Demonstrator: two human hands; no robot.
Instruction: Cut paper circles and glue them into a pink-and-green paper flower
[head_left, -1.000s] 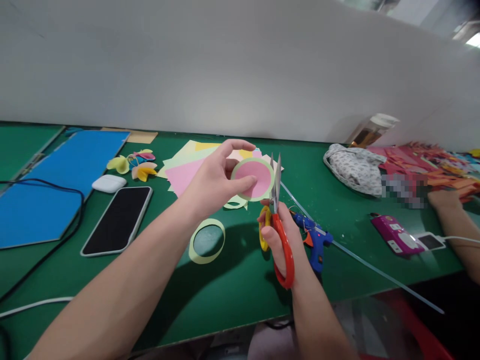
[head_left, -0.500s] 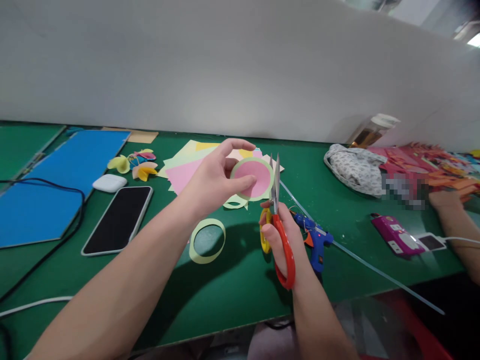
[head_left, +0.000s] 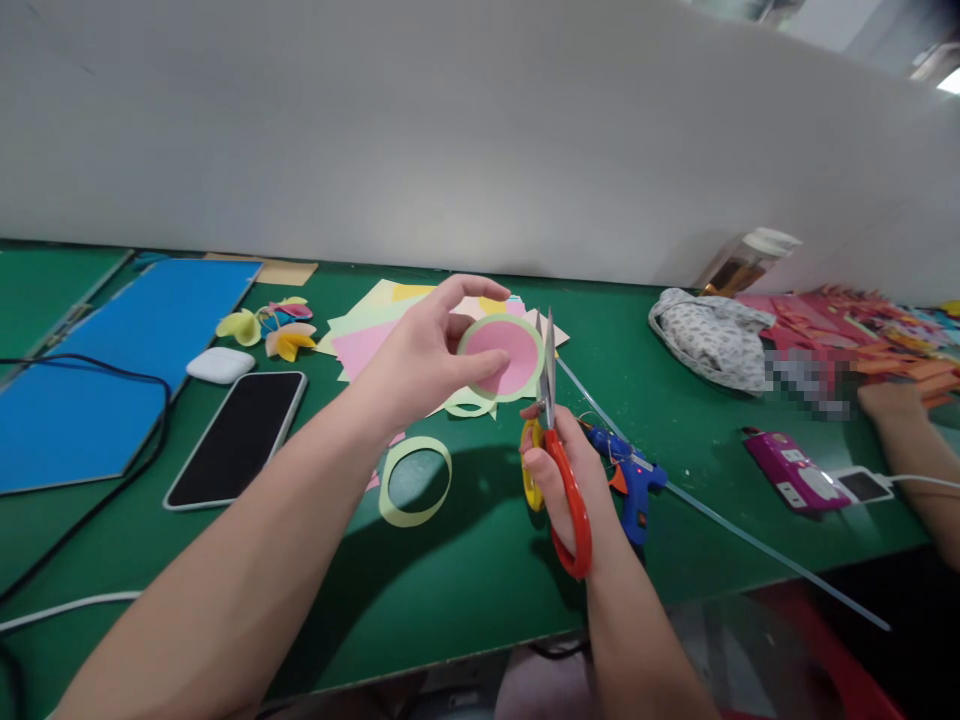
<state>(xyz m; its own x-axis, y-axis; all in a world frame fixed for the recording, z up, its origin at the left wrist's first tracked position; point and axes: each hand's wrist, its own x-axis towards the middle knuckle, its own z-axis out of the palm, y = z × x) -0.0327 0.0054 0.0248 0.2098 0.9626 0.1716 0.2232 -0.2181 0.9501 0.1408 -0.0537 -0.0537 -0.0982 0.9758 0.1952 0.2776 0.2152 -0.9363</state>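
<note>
My left hand (head_left: 442, 350) pinches a pink paper circle with a pale green rim (head_left: 517, 355) between thumb and fingers, above the table. In my right hand (head_left: 574, 470) is a pair of scissors (head_left: 574, 510) with one red and one yellow handle loop. Their blades point upward, slightly parted, right at the circle's right edge. Below my left wrist a pale green paper ring (head_left: 390, 500) lies on the table. Behind the hands is a pile of pastel paper sheets (head_left: 364, 345), partly hidden by my left hand.
A blue glue gun (head_left: 637, 500) with a long glue stick lies right of my right hand. To the left are a phone (head_left: 236, 440), a white case (head_left: 220, 366), paper petals (head_left: 289, 342) and a blue board (head_left: 112, 400). Another person's arm (head_left: 907, 430) reaches in near a purple power strip (head_left: 795, 470).
The paper circle has shifted slightly left in my left hand. The scissor blades have closed a little and tilted left along its edge.
</note>
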